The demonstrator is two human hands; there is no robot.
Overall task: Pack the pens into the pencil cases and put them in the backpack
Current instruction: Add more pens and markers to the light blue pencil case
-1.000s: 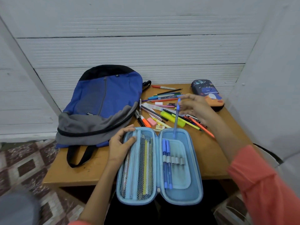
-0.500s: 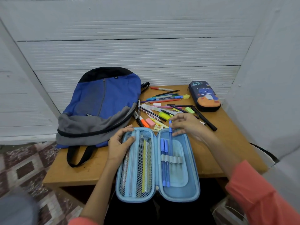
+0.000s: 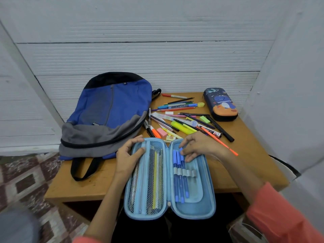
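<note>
On the table (image 3: 245,155), the right hand (image 3: 201,146) pinches the far tip of a blue pen (image 3: 185,181) lying lengthways in the pencil case (image 3: 208,204) the left hand (image 3: 128,155) grips.

We find bare table (image 3: 245,155) at frame right; loose pens (image 3: 182,118) and backpack (image 3: 108,116) block centre and left.
</note>
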